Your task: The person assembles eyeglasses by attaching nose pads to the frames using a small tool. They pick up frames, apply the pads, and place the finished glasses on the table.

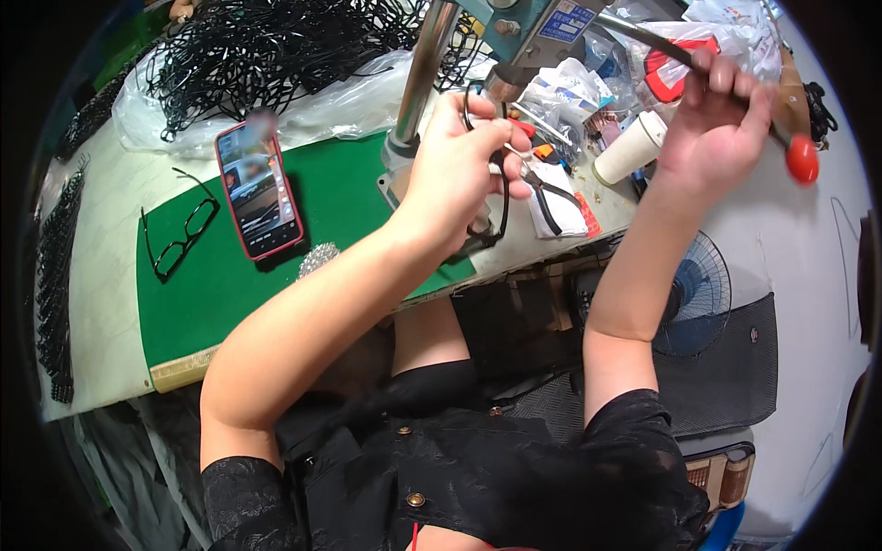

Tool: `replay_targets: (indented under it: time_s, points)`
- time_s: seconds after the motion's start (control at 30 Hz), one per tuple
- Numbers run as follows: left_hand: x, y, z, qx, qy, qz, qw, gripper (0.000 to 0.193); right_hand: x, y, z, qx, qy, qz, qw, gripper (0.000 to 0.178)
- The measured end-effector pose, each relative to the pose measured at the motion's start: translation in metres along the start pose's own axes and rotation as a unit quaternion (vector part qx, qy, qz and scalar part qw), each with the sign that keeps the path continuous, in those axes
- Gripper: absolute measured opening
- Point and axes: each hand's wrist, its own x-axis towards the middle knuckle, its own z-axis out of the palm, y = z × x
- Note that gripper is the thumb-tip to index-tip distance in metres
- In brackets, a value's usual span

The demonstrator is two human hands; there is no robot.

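Note:
My left hand is closed on a black eyeglass frame, holding it under the head of a blue-green bench press. Part of that frame is hidden behind my fingers. Up at the right, my right hand is wrapped round the press's metal lever, which ends in a red knob. The press's steel column rises just left of my left hand. Another black eyeglass frame lies with its temples unfolded on a green mat.
A red-cased phone with a lit screen rests on the mat near a silvery beaded object. Black frames heap on plastic at the back; more line the left edge. Pliers and a white cup are right; a fan stands below.

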Motion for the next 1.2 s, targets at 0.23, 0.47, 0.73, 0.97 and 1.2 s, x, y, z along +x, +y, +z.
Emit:
replay_targets:
  time_s: [0.23,0.47,0.73,0.97,1.2]
  points:
    - [-0.049,0.007,-0.036,0.241,-0.075,0.160,0.954,0.014,-0.050,0.018,0.063,-0.277,0.029,0.020,0.960,0.027]
    - [-0.086,0.002,-0.063,0.422,-0.092,0.242,0.869,0.017,-0.132,0.039,0.103,-0.148,-0.148,0.292,0.933,0.023]
    - [-0.089,0.003,-0.079,0.486,-0.104,0.269,0.825,0.020,-0.136,0.050,0.102,-0.077,-0.136,0.322,0.934,0.015]
    - [-0.104,0.025,-0.091,0.516,-0.110,0.171,0.832,0.037,-0.155,0.062,0.109,-0.001,-0.047,0.399,0.916,0.022]
    - [-0.172,0.100,-0.122,0.564,0.088,0.068,0.818,0.050,-0.211,0.089,0.116,-0.289,-0.339,0.289,0.848,0.026]
